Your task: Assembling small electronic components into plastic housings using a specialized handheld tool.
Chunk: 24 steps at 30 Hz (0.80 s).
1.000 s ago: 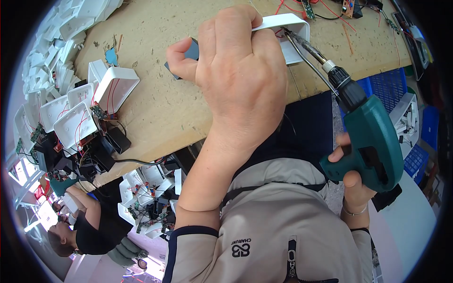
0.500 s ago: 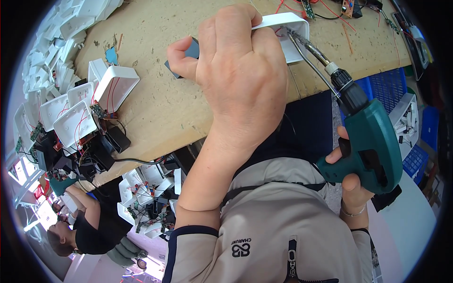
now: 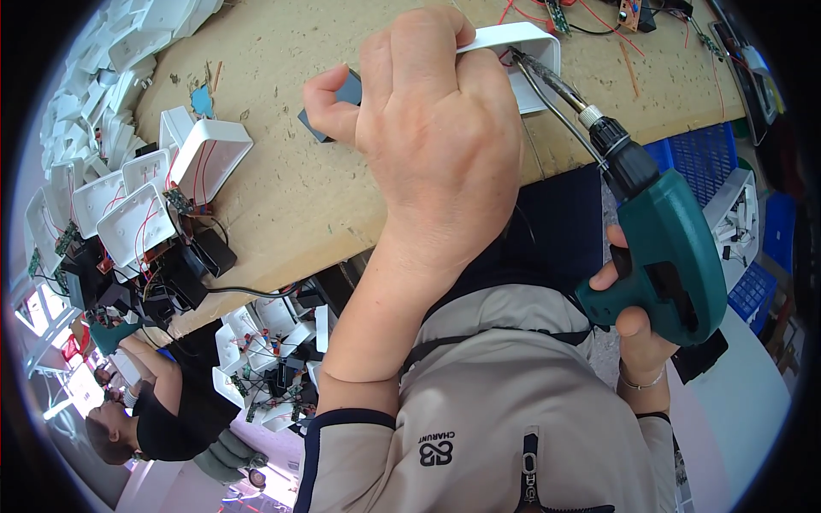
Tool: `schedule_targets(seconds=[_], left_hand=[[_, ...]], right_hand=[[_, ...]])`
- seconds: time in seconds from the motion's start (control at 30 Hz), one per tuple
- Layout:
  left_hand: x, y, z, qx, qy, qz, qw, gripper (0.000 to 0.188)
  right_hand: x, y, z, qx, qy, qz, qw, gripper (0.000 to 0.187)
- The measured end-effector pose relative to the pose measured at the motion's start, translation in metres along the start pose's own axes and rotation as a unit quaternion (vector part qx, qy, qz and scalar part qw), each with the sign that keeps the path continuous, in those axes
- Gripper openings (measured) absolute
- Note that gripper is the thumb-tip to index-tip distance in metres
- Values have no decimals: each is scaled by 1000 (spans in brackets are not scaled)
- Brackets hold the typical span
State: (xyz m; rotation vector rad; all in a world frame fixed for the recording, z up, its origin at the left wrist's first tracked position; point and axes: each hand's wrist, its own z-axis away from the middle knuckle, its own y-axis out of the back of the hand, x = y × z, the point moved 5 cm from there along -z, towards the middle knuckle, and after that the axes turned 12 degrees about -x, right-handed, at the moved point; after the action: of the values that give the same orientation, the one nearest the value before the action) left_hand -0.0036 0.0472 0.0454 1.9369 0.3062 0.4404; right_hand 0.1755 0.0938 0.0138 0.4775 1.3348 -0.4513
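My left hand (image 3: 445,145), back upward and fingers curled, grips the edge of a small white plastic housing (image 3: 546,56) at the far edge of the view. Its outermost finger rests by a dark grey block (image 3: 344,92) on the bench. My right hand (image 3: 640,338) is wrapped round the handle of a green soldering gun (image 3: 676,239), with a finger at its black trigger. The gun's metal tip and thin feed tube reach into the open housing, beside a bit of red wire. My left fingertips are partly hidden.
White housings (image 3: 137,224) with red wires, circuit boards and black boxes crowd the worn bench (image 3: 291,197) at left, below a heap of white parts (image 3: 94,94). Loose boards and wires lie at the top right. A co-worker (image 3: 175,402) sits at lower left. Blue crates (image 3: 703,158) stand at right.
The soldering gun and my right hand have shifted slightly up and left, the tip moving a little further left inside the housing. My left hand stays in place.
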Motion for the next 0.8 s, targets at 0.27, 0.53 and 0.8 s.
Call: schedule_targets(seconds=[0.27,0.53,0.8], left_hand=[[0,0,0,-6,-2,1,1000,22],[0,0,0,-12,-4,2,1000,24],[0,-1,-1,-18,-6,5,1000,26]], right_hand=[[1,2,4,-4,-1,3,1000,86],[9,7,12,-20,10,6,1000,86],[8,10,21,-16,24,-43,999,83]])
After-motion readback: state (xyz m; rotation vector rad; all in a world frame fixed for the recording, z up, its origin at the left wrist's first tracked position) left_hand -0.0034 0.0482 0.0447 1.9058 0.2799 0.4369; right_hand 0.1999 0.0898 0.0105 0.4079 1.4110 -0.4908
